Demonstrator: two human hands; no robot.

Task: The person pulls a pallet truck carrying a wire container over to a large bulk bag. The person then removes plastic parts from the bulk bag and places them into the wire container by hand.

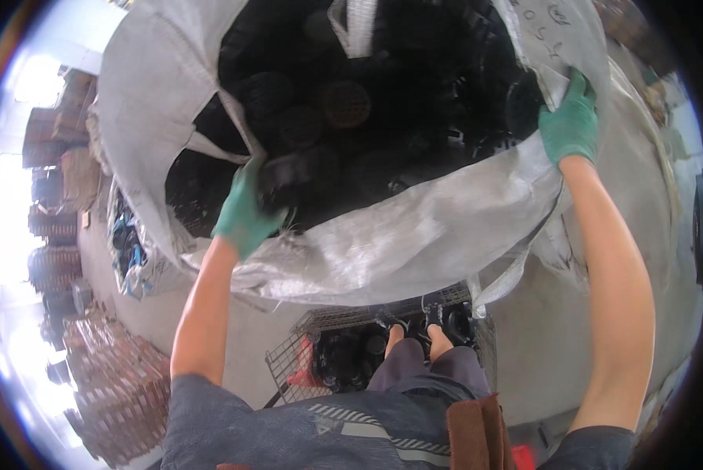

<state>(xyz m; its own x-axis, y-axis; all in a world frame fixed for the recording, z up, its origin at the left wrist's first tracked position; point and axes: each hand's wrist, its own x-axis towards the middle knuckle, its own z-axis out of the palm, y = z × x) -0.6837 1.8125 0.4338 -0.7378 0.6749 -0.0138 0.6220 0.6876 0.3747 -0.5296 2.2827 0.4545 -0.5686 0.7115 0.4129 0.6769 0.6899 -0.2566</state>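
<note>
In front of me stands a big white woven bulk bag (414,235) with its mouth wide open. Dark round parts (346,105) fill it, too dim to make out closely. My right hand (572,125), in a green glove, grips the bag's right rim, its thumb stretched upward. At the near left edge of the mouth is my left hand (248,210), gloved in green too and smeared by motion. It reaches over the rim, close to a white lifting strap (238,121); whether it holds cloth or strap does not show.
Under my feet is a wire mesh cage (290,362) holding more black parts (340,360) and something red. Piles of brown stacked bundles (117,384) line the left side. A smaller bag with blue pieces (128,243) sits left of the big bag.
</note>
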